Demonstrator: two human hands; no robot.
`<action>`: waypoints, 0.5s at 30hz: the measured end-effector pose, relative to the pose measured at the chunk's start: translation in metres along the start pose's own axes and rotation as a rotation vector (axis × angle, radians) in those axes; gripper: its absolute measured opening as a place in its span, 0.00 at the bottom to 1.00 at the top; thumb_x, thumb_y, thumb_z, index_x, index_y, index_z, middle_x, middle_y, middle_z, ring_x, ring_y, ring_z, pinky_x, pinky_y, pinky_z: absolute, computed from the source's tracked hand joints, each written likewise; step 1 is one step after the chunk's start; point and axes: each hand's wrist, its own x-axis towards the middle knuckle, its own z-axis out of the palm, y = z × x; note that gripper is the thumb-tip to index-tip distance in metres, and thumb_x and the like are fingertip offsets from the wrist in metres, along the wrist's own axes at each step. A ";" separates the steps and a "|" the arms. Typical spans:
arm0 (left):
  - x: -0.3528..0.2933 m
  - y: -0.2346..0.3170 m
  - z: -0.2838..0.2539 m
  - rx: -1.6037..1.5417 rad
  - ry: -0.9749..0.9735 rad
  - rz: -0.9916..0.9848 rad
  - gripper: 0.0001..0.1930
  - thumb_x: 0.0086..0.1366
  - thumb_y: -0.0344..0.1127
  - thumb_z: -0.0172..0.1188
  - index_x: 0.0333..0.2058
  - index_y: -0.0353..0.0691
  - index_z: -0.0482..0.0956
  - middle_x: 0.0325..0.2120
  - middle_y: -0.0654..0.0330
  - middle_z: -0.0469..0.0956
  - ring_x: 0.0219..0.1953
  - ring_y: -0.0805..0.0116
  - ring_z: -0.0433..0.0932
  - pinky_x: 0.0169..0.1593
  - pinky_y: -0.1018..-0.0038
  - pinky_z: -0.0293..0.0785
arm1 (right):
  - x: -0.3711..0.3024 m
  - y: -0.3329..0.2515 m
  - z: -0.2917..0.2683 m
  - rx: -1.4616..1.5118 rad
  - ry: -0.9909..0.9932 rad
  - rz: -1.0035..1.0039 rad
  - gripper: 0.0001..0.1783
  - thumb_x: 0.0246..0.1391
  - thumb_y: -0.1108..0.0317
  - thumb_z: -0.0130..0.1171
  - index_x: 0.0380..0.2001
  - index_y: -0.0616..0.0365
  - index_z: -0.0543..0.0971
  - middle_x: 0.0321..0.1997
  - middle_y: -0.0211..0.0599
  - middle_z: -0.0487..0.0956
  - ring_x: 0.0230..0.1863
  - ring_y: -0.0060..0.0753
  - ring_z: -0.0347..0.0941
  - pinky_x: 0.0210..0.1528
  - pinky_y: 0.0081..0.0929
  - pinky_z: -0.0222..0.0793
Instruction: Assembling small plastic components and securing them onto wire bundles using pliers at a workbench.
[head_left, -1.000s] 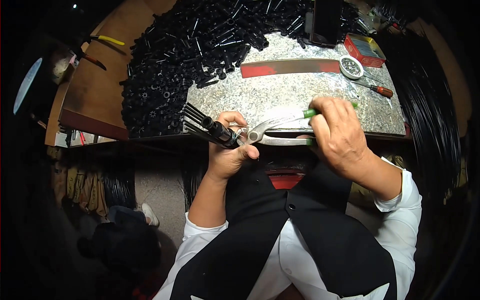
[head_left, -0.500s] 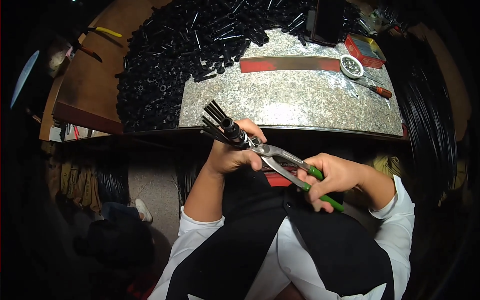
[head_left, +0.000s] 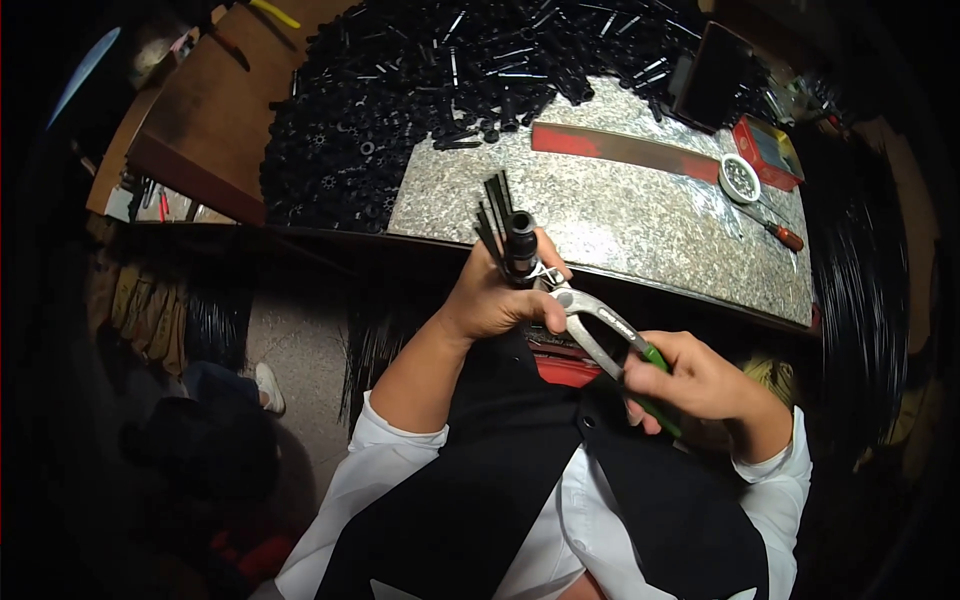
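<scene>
My left hand (head_left: 490, 290) is wrapped round a bundle of thin black rods fitted to a black tubular piece (head_left: 520, 240), which looks like an umbrella frame. The open tube end faces up, with the rods standing beside it. Thin silvery wire (head_left: 545, 270) shows at its right side, by my left thumb. There the jaws of green-handled pincers (head_left: 597, 345) meet the wire; whether they bite on it I cannot tell. My right hand (head_left: 695, 378) grips the pincers' handles, fingers curled round them. Both hands are held just in front of the table's near edge.
Black tubular parts (head_left: 400, 90) lie heaped across the speckled tabletop (head_left: 450, 195). A red-brown flat bar (head_left: 620, 150), a white bowl of small metal pieces (head_left: 738, 178), a red box (head_left: 765, 150) and a screwdriver (head_left: 785, 236) lie to the right. A wooden board (head_left: 205, 110) is at left.
The view has turned, so the table appears tilted. My hands have shifted right in the picture, and the bundle has swung from leaning left to nearly upright. The pincers' jaws stay at the wire.
</scene>
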 end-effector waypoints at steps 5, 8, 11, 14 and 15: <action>0.001 -0.003 -0.001 0.094 0.046 0.056 0.29 0.30 0.48 0.79 0.30 0.36 0.78 0.25 0.66 0.74 0.29 0.77 0.71 0.34 0.80 0.66 | 0.013 0.021 -0.003 -0.964 0.526 -0.755 0.32 0.40 0.71 0.70 0.48 0.64 0.65 0.33 0.47 0.74 0.33 0.41 0.75 0.34 0.32 0.72; 0.003 -0.007 -0.004 0.153 0.093 0.086 0.31 0.31 0.47 0.79 0.32 0.36 0.76 0.22 0.69 0.72 0.27 0.80 0.69 0.32 0.82 0.64 | 0.021 0.024 -0.017 -1.514 0.852 -0.951 0.27 0.43 0.71 0.65 0.47 0.68 0.67 0.37 0.48 0.75 0.38 0.48 0.74 0.40 0.36 0.71; 0.004 -0.003 -0.006 -0.041 0.000 -0.023 0.35 0.31 0.49 0.79 0.36 0.36 0.74 0.21 0.71 0.71 0.24 0.83 0.68 0.30 0.86 0.62 | 0.022 0.025 -0.034 -1.638 0.769 -0.966 0.20 0.46 0.67 0.63 0.40 0.69 0.71 0.35 0.47 0.75 0.35 0.45 0.75 0.36 0.32 0.71; 0.009 -0.004 -0.006 -0.073 -0.012 0.007 0.39 0.29 0.52 0.78 0.39 0.35 0.73 0.21 0.71 0.72 0.22 0.84 0.67 0.29 0.87 0.61 | 0.022 0.030 -0.038 -1.039 0.371 -0.564 0.11 0.60 0.66 0.50 0.30 0.65 0.72 0.28 0.47 0.77 0.26 0.40 0.77 0.30 0.28 0.72; 0.011 -0.003 -0.006 -0.061 -0.006 0.024 0.38 0.29 0.52 0.78 0.38 0.35 0.74 0.22 0.70 0.72 0.24 0.82 0.68 0.30 0.85 0.62 | 0.023 0.027 -0.030 -0.298 0.133 -0.308 0.15 0.64 0.64 0.42 0.29 0.64 0.70 0.26 0.46 0.78 0.23 0.34 0.77 0.27 0.25 0.72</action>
